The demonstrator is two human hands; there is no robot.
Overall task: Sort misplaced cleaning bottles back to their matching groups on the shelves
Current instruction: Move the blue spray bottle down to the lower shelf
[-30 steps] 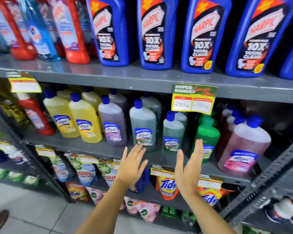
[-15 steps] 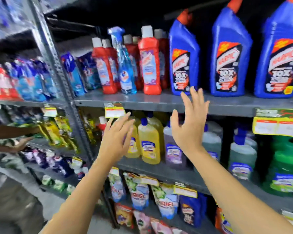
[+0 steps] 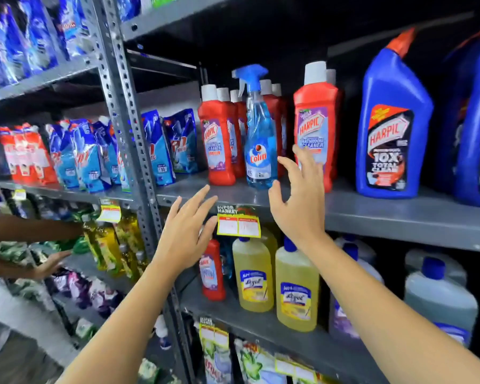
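Note:
A clear blue Colin spray bottle [image 3: 259,139] stands on the upper grey shelf [image 3: 399,214] among red Harpic bathroom cleaner bottles [image 3: 218,139]. My right hand [image 3: 297,200] is open, fingers spread, just right of and below the spray bottle, in front of another red Harpic bottle [image 3: 315,117]. My left hand [image 3: 185,236] is open and empty, lower, before the shelf edge. A single red Harpic bottle [image 3: 212,270] stands on the lower shelf beside yellow Lizol bottles [image 3: 252,275].
Big blue Harpic bottles [image 3: 391,126] fill the upper shelf's right. A grey upright post [image 3: 125,128] splits the bays. Blue and red pouches [image 3: 78,153] lie left. Another person's arms [image 3: 31,231] reach into the left lower shelf. Grey-blue bottles [image 3: 438,295] stand lower right.
My view swung up and left from the lower Lizol shelf to the red Harpic shelf. Both hands rose with it; the right hand now nears the Colin spray bottle.

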